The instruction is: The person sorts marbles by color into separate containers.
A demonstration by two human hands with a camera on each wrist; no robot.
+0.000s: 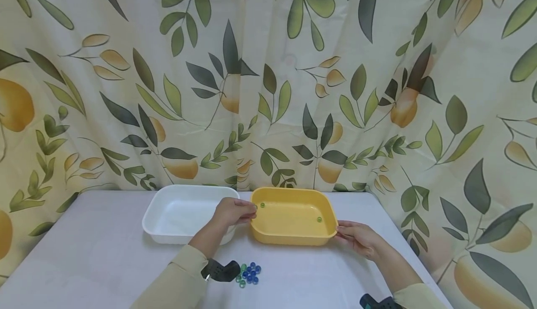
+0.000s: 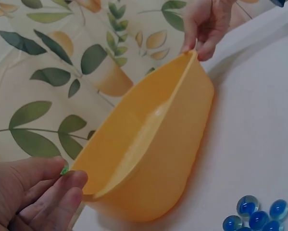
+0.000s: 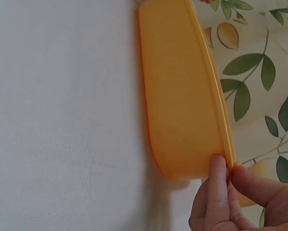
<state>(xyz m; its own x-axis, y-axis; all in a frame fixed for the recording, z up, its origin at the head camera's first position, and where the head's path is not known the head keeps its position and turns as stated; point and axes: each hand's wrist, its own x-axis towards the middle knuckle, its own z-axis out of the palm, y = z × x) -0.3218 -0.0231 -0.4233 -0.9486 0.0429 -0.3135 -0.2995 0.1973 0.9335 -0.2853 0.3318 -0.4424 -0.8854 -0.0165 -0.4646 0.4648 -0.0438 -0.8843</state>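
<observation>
My left hand (image 1: 233, 211) pinches a green marble (image 2: 64, 170) between thumb and fingertip, at the left rim of a yellow plastic tray (image 1: 289, 239). Most of that marble is hidden by the fingers. At the tray's opposite end, my right hand (image 1: 361, 238) grips the rim, thumb on one side and fingers on the other (image 3: 218, 192). Inside the yellow tray lie two green marbles, one near the left end (image 1: 262, 205) and another toward the right (image 1: 319, 219). A loose cluster of blue marbles (image 1: 250, 274) and green marbles (image 1: 242, 284) sits on the table in front.
A white tray (image 1: 168, 239) stands left of the yellow one, partly behind my left forearm. Both are on a table with a white cloth (image 1: 105, 253). A leaf-and-fruit patterned curtain (image 1: 268, 90) hangs behind the table. Each wrist wears a black device (image 1: 221, 271).
</observation>
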